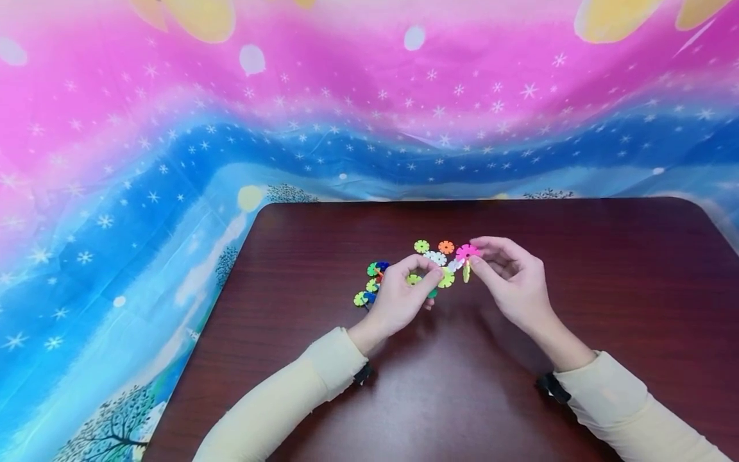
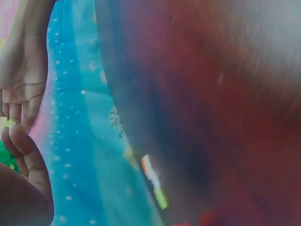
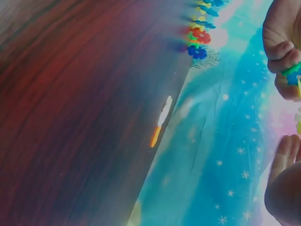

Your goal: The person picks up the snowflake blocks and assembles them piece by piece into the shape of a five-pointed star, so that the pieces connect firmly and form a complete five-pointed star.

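In the head view my left hand point(image 1: 404, 285) pinches a joined piece of notched plastic discs, among them a yellow-green disc point(image 1: 446, 278) and a green disc point(image 2: 6, 154) seen in the left wrist view. Facing it, my right hand point(image 1: 516, 282) holds a pink notched disc point(image 1: 467, 252) between thumb and fingers. A pale disc point(image 1: 456, 264) and a yellow disc point(image 1: 466, 271), seen nearly edge-on, sit between the two hands, close under the pink one. The left fingers hide part of the joined piece.
Behind the hands, a green disc point(image 1: 421, 246), an orange disc point(image 1: 446, 247) and white discs point(image 1: 435, 258) lie on the dark wooden table point(image 1: 623, 256). Left of my left hand is a cluster of coloured discs point(image 1: 372, 285). A patterned cloth point(image 1: 358, 96) hangs behind the table.
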`<state>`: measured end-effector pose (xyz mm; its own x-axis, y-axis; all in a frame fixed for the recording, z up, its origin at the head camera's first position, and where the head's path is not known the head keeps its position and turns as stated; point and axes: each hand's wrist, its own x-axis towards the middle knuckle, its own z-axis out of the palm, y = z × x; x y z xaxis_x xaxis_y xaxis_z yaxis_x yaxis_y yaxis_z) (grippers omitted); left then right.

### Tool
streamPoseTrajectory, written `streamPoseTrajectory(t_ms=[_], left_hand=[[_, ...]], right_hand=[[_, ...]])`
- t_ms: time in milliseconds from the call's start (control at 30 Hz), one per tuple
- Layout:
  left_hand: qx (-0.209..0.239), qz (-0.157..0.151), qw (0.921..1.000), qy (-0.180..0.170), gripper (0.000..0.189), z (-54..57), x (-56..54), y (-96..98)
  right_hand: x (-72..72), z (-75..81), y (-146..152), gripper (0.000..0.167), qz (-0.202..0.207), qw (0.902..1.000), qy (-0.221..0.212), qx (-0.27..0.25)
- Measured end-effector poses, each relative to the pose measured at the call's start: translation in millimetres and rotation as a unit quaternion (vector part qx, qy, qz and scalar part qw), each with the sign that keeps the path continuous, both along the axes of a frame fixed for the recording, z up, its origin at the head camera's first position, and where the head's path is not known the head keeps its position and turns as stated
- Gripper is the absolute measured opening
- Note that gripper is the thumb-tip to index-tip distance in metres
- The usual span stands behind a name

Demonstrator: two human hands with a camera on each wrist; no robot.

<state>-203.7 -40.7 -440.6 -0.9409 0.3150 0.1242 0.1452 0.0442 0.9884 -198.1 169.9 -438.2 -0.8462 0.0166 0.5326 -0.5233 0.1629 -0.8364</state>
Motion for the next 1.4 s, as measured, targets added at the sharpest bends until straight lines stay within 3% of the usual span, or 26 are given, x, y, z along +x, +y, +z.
streamPoseTrajectory(t_ms=[167,400,567,833,1100,1300,1400], left_hand=[[-0.011,-0.006,0.9998,0.012,0.02,5.4,-2.1,1.8],[-0.017,-0.012,0.9998,0.004,0.018,2.7,-3.2,4.9],[-0.02,-0.017,0.9996,0.007,0.016,2.2,-1.2,7.1],[-0.02,-0.007,0.9987,0.047,0.014,-4.0,1.9,7.9],[0.03,0.019,0.9957,0.085,0.014,-6.6,4.7,8.1],[0.026,0.031,0.9916,0.123,0.01,-4.9,5.7,6.5],[0.015,0.027,0.9932,0.112,0.009,-3.3,4.9,7.2]], right_hand=[[0.1,2.7,0,0.03,0.002,0.9991,-0.043,0.005],[3.5,5.9,-4,0.027,0.014,0.9929,-0.114,-0.029],[4.8,10.4,-2,0.027,0.036,0.9883,-0.143,-0.04],[8.1,10.0,-6,0.028,0.022,0.9886,-0.149,-0.012],[12.5,10.5,-19,0.027,0.027,0.984,-0.149,-0.095],[12.3,9.7,-20,0.027,0.045,0.9837,-0.152,-0.083],[10.8,9.7,-18,0.028,0.057,0.98,-0.167,-0.092]])
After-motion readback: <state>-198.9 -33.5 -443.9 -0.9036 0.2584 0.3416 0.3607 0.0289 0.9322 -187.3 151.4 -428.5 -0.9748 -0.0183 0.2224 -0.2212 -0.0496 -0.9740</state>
